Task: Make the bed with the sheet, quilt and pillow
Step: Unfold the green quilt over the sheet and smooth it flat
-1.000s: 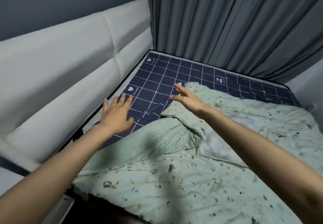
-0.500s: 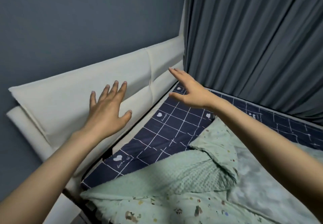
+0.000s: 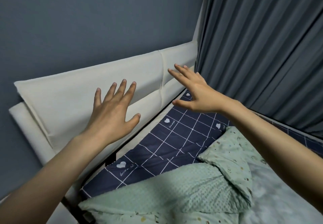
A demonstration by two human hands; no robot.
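Note:
A navy sheet (image 3: 174,145) with a white grid and small hearts covers the mattress near the headboard. A pale green quilt (image 3: 201,188) with a small floral print lies bunched over the lower bed, its top corner folded back. My left hand (image 3: 113,111) is raised in front of the headboard, fingers spread, holding nothing. My right hand (image 3: 194,92) hovers above the far corner of the sheet, fingers apart and empty. No pillow is in view.
A padded cream headboard (image 3: 73,90) runs along the grey-blue wall (image 3: 87,17). Grey curtains (image 3: 262,48) hang at the far side of the bed. A dark gap (image 3: 111,157) separates headboard and mattress.
Both hands have lifted off the sheet and quilt and now hang in front of the headboard. The view has tilted up toward the wall.

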